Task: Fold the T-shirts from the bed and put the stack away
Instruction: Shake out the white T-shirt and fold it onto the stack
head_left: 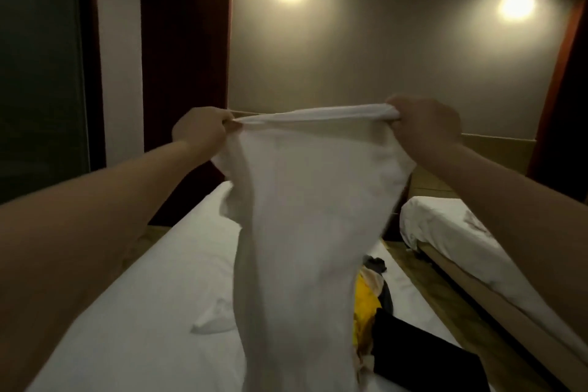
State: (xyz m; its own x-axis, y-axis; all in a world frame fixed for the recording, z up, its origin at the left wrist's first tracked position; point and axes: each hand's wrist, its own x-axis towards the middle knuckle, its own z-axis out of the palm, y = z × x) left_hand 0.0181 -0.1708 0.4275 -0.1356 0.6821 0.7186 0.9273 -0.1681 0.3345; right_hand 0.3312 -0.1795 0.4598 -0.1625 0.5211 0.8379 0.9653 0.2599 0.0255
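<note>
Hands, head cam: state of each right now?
Left hand: closed, pinching one end of the top edge of the white T-shirt, held up over the bed.
Right hand: closed, gripping the other end of the same edge.

Both arms outstretched; left hand point(199, 127), right hand point(424, 124) each clenched on white T-shirt point(305, 200)

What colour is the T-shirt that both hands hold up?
White, plain, with no print visible; the T-shirt shows best in the head view, the only one.
</note>
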